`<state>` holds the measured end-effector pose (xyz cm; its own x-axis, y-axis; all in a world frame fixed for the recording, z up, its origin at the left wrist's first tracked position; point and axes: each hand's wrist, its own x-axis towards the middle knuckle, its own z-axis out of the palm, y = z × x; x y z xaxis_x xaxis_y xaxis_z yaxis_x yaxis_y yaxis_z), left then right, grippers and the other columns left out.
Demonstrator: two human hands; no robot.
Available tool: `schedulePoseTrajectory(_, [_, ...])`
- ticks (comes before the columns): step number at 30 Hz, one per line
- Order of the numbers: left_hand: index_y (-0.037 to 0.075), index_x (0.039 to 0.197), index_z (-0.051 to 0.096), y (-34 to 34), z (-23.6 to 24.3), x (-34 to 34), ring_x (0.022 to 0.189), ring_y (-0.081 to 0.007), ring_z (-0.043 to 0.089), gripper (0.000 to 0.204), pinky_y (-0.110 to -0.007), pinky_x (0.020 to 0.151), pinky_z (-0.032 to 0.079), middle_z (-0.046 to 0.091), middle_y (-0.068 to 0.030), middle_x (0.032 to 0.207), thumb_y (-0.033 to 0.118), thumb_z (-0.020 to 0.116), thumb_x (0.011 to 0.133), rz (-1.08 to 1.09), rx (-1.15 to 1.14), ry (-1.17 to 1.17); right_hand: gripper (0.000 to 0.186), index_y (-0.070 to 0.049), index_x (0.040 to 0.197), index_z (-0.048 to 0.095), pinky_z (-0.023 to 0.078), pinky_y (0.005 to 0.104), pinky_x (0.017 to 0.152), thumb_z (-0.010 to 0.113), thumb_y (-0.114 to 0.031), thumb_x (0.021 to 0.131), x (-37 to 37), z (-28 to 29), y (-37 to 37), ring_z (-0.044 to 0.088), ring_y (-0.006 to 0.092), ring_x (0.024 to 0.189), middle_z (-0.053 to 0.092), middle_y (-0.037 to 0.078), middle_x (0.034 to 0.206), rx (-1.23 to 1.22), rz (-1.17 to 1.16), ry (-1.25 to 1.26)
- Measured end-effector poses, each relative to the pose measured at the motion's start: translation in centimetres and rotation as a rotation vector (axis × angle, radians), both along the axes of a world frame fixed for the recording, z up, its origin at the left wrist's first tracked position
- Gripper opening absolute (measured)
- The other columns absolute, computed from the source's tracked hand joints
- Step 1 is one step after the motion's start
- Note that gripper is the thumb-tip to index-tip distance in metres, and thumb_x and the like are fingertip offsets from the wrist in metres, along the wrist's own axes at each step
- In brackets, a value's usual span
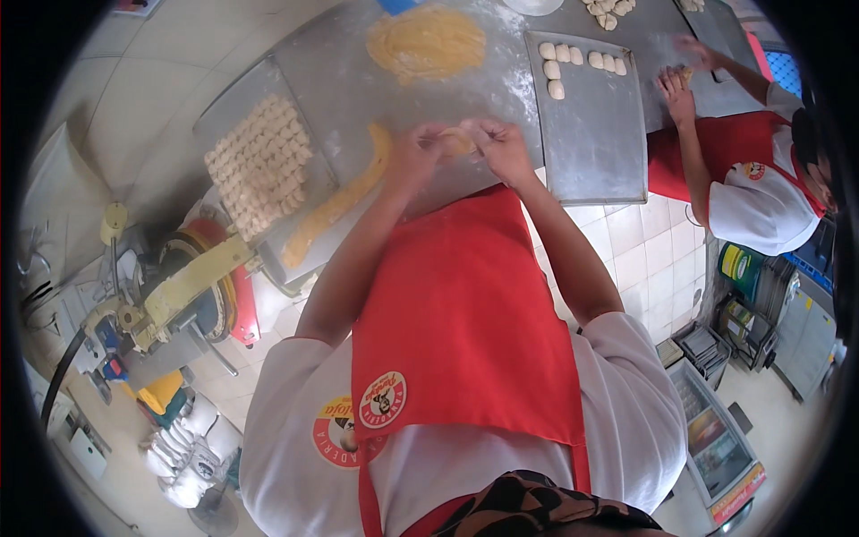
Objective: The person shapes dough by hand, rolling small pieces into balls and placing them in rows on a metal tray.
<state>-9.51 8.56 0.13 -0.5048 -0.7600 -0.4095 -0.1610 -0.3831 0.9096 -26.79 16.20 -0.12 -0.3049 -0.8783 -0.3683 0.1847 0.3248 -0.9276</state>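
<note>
A small, pale-yellow piece of dough (459, 141), its outline blurred, is held between the left hand (417, 156) and right hand (503, 148), the fingers of both grasping it over the tabletop (340, 94). The long dough strip (335, 212) beside the left forearm is deeper yellow, floury and uneven.
</note>
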Motion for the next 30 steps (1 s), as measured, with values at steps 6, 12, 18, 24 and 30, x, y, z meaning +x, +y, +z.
schedulePoseTrajectory(6, [-0.005,0.117,0.069,-0.3,-6.4,-1.1,0.085,-0.0178,0.073,0.030,-0.030,0.075,0.063,0.070,-0.0117,0.104,0.015,0.076,0.094,-0.115,-0.226,-0.132,0.029,0.000,0.111,0.075,0.055,0.0260,0.059,0.082,-0.018,0.090,-1.2,-3.1,0.3,0.066,0.0110,0.080,0.071,0.006,0.093,0.102,0.064,0.002])
schedulePoseTrajectory(12, [0.001,0.109,0.076,0.0,-9.2,-3.5,0.080,-0.0170,0.075,0.033,-0.032,0.069,0.058,0.076,-0.0111,0.087,0.021,0.083,0.083,-0.369,-0.585,-0.346,0.032,0.000,0.115,0.074,0.056,0.0318,0.077,0.081,-0.015,0.088,-2.5,-7.7,1.9,0.069,0.0154,0.094,0.075,0.006,0.103,0.189,0.036,-0.036])
schedulePoseTrajectory(18, [0.009,0.102,0.079,-0.3,-14.5,-4.3,0.075,-0.0238,0.074,0.028,-0.038,0.070,0.056,0.075,-0.0150,0.082,0.024,0.082,0.078,-0.199,-0.452,-0.415,0.037,-0.008,0.114,0.076,0.054,0.0359,0.080,0.082,-0.010,0.078,-2.6,-12.6,1.0,0.067,0.0230,0.090,0.076,0.010,0.102,-0.290,0.268,0.953])
schedulePoseTrajectory(24, [0.013,0.103,0.080,0.3,-12.1,-5.2,0.092,-0.0362,0.067,0.025,-0.045,0.082,0.054,0.067,-0.0202,0.095,0.023,0.080,0.080,-0.311,-0.607,-0.598,0.025,-0.009,0.103,0.079,0.053,0.0406,0.084,0.083,-0.013,0.078,-5.0,-12.0,0.8,0.066,0.0316,0.085,0.074,0.011,0.093,-0.130,0.356,0.623])
schedulePoseTrajectory(30, [0.011,0.114,0.076,0.7,-11.1,-4.7,0.101,-0.0403,0.063,0.027,-0.048,0.086,0.053,0.061,-0.0209,0.108,0.016,0.072,0.088,-0.368,-0.688,-0.358,0.016,-0.008,0.096,0.079,0.052,0.0470,0.089,0.078,-0.016,0.083,-5.9,-14.1,0.8,0.068,0.0398,0.085,0.074,0.015,0.091,-0.216,0.289,0.787])
